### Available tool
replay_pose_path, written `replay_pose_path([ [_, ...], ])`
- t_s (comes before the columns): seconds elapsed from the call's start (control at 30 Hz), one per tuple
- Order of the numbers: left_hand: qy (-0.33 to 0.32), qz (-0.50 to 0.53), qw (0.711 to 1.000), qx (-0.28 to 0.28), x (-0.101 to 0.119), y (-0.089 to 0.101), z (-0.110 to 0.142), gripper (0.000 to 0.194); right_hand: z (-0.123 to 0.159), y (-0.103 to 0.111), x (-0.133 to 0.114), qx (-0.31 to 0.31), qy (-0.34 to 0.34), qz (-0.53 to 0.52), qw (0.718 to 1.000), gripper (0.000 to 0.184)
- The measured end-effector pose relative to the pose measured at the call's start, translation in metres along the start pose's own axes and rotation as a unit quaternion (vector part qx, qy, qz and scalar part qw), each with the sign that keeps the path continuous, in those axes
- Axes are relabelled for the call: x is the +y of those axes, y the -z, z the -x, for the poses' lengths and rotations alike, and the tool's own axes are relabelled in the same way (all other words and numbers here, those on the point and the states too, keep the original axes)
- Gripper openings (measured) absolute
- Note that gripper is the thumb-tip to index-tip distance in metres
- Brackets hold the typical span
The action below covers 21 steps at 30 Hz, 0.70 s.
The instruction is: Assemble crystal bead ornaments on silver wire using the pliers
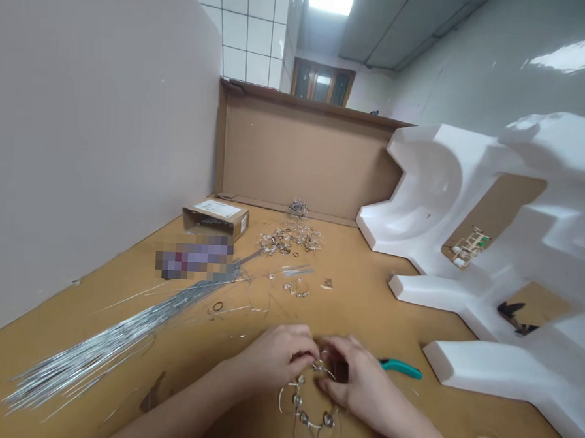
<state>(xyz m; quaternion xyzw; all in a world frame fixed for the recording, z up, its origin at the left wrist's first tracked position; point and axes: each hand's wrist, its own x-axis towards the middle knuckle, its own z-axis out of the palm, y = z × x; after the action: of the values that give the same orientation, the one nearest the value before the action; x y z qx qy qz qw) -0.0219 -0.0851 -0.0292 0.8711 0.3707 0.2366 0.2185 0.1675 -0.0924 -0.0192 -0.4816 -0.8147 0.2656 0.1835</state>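
Note:
A wire ring [297, 400] with several shiny, clear bead-like pieces and loose wire ends is between my two hands, near the front of the table. My left hand [283, 354] pinches its upper part with thumb and fingers. Curled around the ring's upper right is my right hand [357, 379], its fingertips close to the left ones and slightly blurred. The exact spot where the fingers meet the wire is partly hidden. Just beyond the right hand a teal tool handle [401, 367] sticks out; the rest of that tool is covered.
A bundle of thin metal wires [134, 331] lies on the left. Behind it are an open cardboard box [215, 221], a pile of small wire pieces [291, 238] and a smaller beaded wire piece [297, 288]. White foam packaging [431, 187] lines the right side; a cardboard panel [306, 154] stands behind.

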Motion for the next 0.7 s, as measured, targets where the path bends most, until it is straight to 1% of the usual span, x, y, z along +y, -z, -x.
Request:
replay_pose_path([
  [0.07, -0.007, 0.002, 1.0, 0.005, 0.0, 0.001, 0.0, 0.022, -0.009, -0.008, 0.003, -0.051, -0.025, -0.092, 0.994, 0.018],
  [0.1, -0.007, 0.001, 1.0, 0.008, 0.0, 0.002, 0.001, 0.023, -0.012, -0.011, 0.006, -0.07, -0.033, -0.121, 0.99, 0.009],
  [0.13, -0.006, -0.005, 1.0, 0.011, 0.0, 0.002, 0.001, 0.023, -0.015, -0.014, 0.009, -0.079, -0.039, -0.137, 0.987, 0.008],
  [0.2, -0.007, -0.033, 0.999, 0.014, 0.002, 0.004, 0.001, 0.025, -0.017, -0.018, 0.013, -0.067, -0.043, -0.139, 0.987, 0.013],
  [0.33, -0.028, -0.129, 0.991, 0.006, 0.008, 0.007, 0.001, 0.027, -0.016, -0.025, 0.017, -0.019, -0.061, -0.124, 0.99, 0.014],
  [0.4, -0.03, -0.143, 0.989, 0.008, 0.01, 0.006, 0.001, 0.027, -0.016, -0.027, 0.017, 0.003, -0.069, -0.112, 0.991, 0.015],
  [0.47, -0.015, -0.111, 0.994, 0.017, 0.011, 0.004, 0.001, 0.025, -0.017, -0.027, 0.017, 0.023, -0.072, -0.103, 0.992, 0.014],
  [0.53, 0.019, -0.055, 0.998, 0.025, 0.009, 0.001, 0.0, 0.022, -0.017, -0.027, 0.018, 0.033, -0.073, -0.099, 0.992, 0.013],
  [0.63, 0.08, 0.023, 0.996, 0.025, 0.003, -0.002, -0.002, 0.016, -0.018, -0.025, 0.018, 0.027, -0.073, -0.101, 0.992, 0.014],
  [0.7, 0.104, 0.062, 0.992, 0.02, 0.0, -0.004, -0.003, 0.016, -0.018, -0.025, 0.018, 0.02, -0.073, -0.103, 0.992, 0.014],
])
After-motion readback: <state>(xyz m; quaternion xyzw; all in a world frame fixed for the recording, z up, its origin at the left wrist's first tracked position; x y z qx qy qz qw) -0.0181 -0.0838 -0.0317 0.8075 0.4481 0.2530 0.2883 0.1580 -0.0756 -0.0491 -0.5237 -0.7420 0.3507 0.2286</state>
